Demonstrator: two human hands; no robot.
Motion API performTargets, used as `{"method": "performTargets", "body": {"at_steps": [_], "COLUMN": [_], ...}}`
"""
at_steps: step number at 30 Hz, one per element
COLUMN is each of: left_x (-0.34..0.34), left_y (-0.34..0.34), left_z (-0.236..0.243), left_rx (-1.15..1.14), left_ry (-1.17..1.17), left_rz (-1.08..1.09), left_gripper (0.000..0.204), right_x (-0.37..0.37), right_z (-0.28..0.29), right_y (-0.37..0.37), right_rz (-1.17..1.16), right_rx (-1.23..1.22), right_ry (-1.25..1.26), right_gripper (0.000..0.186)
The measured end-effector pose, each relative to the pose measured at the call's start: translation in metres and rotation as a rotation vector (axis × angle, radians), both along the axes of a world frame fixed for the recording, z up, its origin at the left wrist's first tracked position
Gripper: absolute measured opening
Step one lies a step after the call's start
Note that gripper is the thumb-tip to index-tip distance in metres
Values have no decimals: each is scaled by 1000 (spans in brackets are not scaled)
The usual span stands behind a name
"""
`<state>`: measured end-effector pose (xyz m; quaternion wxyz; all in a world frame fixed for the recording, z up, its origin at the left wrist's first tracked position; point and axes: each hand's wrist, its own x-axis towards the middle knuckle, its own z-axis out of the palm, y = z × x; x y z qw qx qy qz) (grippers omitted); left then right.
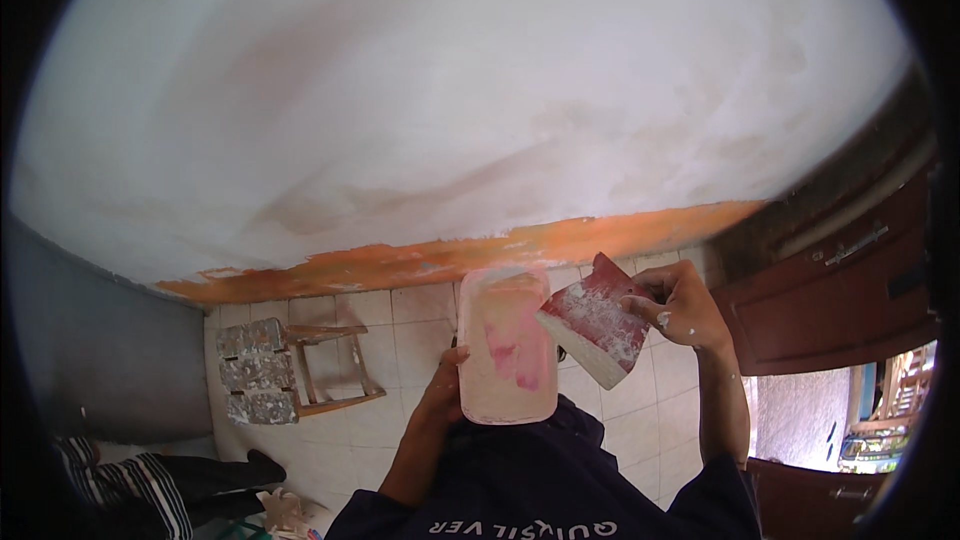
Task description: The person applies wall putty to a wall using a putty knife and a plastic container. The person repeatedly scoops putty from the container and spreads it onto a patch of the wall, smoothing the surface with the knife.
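My left hand point(447, 385) grips the left edge of a shallow pink plastic tub point(468, 340), held level in front of my body. Pale putty is smeared over the tub's inside, with brighter pink showing through in the middle. In my right hand point(682, 312) is a wide red putty spreader point(598, 315), pinched between thumb and fingers near its right edge. White putty streaks its face, and a pale strip runs along its lower edge. The spreader's left corner is close to the tub's right rim; whether they touch I cannot tell. White specks dot my right hand.
Ahead rises a wall point(480, 110) coated whitish, with a bare orange band point(430, 258) at its foot. A paint-spattered wooden stool point(262, 372) stands on the tiled floor point(420, 312) at left. Dark red doors point(830, 290) are at right, and dark striped cloth point(150, 490) lies lower left.
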<state>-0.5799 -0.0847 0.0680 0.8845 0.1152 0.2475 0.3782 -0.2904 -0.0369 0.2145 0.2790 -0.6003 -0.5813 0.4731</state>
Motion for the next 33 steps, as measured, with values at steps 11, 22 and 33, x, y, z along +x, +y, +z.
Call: {"method": "performTargets", "body": {"at_steps": [11,22,33], "left_x": [-24,-35,-75], "left_y": [4,12,10], "left_z": [-10,-31,-24], "left_rx": [-13,3,60], "left_ry": [18,95,209], "left_rz": [171,285,389], "left_gripper": [67,59,60], "right_x": [2,-79,-128], "right_z": [-33,-106,-79], "right_y": [-3,23,124], "right_rz": [-281,-461,-598], "right_rx": [-73,3,168], "right_ry": [547,1011,1034], "right_gripper": [16,25,18]}}
